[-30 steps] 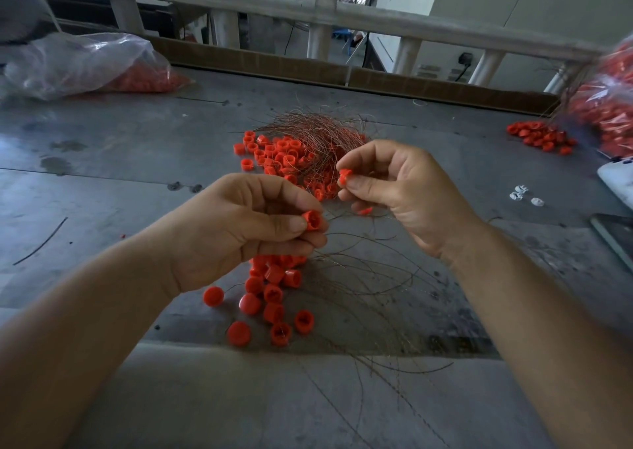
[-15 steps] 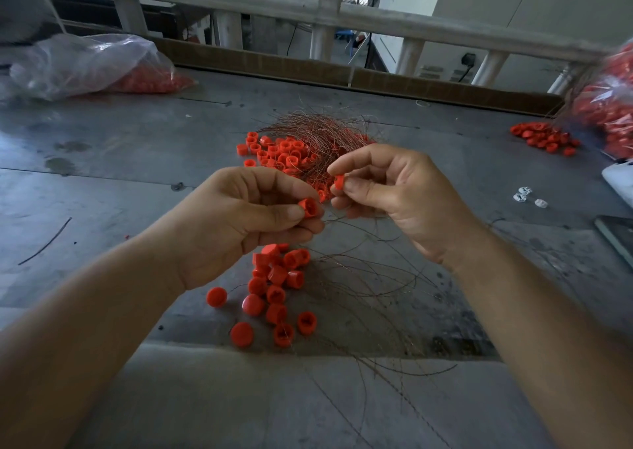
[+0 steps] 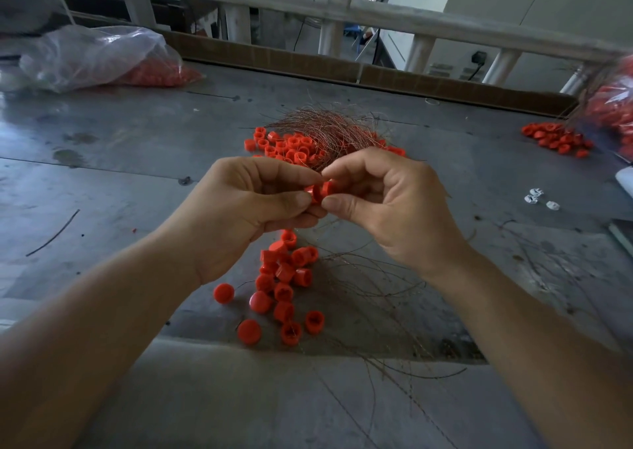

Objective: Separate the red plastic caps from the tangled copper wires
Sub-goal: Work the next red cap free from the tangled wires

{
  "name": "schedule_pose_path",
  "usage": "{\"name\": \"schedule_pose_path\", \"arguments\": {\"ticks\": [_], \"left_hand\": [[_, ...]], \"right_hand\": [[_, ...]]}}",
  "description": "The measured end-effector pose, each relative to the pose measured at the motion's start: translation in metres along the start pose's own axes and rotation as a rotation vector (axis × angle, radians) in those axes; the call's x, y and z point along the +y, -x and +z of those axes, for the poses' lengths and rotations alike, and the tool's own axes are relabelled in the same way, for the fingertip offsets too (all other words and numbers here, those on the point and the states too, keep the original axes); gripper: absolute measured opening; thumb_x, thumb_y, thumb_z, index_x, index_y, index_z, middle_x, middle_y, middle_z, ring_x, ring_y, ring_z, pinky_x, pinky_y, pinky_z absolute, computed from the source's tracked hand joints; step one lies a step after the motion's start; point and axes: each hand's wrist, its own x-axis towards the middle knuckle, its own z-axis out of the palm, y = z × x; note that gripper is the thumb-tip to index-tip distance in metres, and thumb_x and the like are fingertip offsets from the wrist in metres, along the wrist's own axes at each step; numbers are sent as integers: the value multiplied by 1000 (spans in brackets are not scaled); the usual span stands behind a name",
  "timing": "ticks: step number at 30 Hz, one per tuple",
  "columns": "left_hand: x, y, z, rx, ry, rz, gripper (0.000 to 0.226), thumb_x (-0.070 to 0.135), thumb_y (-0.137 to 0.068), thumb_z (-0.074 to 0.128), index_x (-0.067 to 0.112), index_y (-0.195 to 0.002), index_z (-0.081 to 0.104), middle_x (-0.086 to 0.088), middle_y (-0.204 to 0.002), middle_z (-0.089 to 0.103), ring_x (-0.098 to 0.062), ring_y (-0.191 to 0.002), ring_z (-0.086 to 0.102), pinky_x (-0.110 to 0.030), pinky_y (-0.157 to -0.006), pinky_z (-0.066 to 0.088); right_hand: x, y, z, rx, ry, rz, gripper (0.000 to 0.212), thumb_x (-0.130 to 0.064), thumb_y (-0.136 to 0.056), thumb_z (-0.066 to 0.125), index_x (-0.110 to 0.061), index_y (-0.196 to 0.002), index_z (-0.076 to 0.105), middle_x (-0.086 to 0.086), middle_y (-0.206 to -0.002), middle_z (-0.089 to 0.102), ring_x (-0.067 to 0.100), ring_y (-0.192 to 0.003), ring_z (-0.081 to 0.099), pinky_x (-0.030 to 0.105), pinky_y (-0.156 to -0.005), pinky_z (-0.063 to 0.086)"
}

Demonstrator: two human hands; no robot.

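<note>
Seen from the head view, both hands meet in the middle of the frame above the grey worktop [image 3: 120, 147]. The left hand [image 3: 246, 208] has thumb and forefinger curled in a pinch, and the right hand [image 3: 387, 208] pinches likewise from the other side. Between their fingertips sits a pair of red caps [image 3: 320, 191], touching each other, one at each hand's tips; thin copper strands show just under the hands.

Just below the hands, toward lower centre, lies a loose heap of caps [image 3: 284, 284], some open side up, some dome up, with a few lying apart at its lower left. To the right of that heap the loose wires [image 3: 376, 311] sprawl over the worktop toward its near edge. Beyond the hands, at upper centre, the tangled wire bundle [image 3: 329, 133] lies over a spread of more caps caught among the strands.

At upper left a clear plastic bag [image 3: 96, 57] holds red pieces; at the right edge is another bag [image 3: 613, 112], blurred, with a small pile of caps [image 3: 555, 140] beside it. A few small white bits [image 3: 537, 200] lie at mid right; a pale railing [image 3: 394, 13] runs along the top.
</note>
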Motion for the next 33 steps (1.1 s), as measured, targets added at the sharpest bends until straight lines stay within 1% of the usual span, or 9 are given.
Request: {"name": "schedule_pose_path", "arguments": {"ticks": [2,4,6,15,18,23,29,33], "left_hand": [[0,0,0,9,-1,15,20,5,-57,61,13,-70,73,-7,-69,71,-15,-65,70,-18,-58,54],[-1,-1,0,19,-18,22,22,4,-57,60,9,-77,67,-6,-68,71,-14,-64,69,-17,-58,54],[-1,-1,0,26,-48,29,22,5,-58,60,8,-79,65,-6,-68,71,-14,-63,69,-17,-58,53],[-2,1,3,25,-124,42,21,8,-57,61,15,-76,68,-4,-67,72,-12,-62,69,-14,-58,52],[-2,1,3,35,-129,34,21,8,-57,61,14,-77,67,-4,-66,71,-12,-60,69,-14,-56,52],[-2,1,2,31,-110,22,23,9,-56,62,13,-78,68,-7,-68,72,-15,-62,69,-16,-57,53],[-2,0,-2,-23,-128,-1,21,11,-57,63,17,-72,75,-9,-71,72,-16,-66,70,-17,-59,54],[-3,2,1,-17,-169,42,18,11,-59,63,19,-70,75,-8,-70,72,-15,-65,70,-16,-58,53]], "right_hand": [[0,1,1,12,3,-11,27,-3,-72,72,-25,-84,62,-12,-78,64,2,-74,65,14,-70,52],[0,1,3,22,53,-36,26,-4,-71,73,-22,-88,64,-14,-81,64,-1,-76,64,11,-70,50],[-1,1,3,40,90,-51,28,-6,-70,73,-21,-92,64,-12,-83,63,0,-78,63,11,-70,49],[0,2,5,53,109,-73,30,-3,-69,74,-19,-93,64,-10,-82,64,7,-78,65,17,-72,53],[-1,3,5,55,143,-98,30,-5,-69,74,-17,-95,64,-9,-81,63,7,-79,65,17,-72,53],[-1,3,4,53,118,-67,28,-5,-69,75,-16,-93,66,-8,-79,66,6,-77,66,17,-71,53],[-3,3,2,21,120,-47,24,-6,-68,76,-16,-87,68,-14,-75,64,1,-73,65,10,-66,49],[-3,4,1,29,180,-58,21,-6,-67,76,-6,-87,71,-15,-74,62,0,-72,64,8,-66,49]]}}
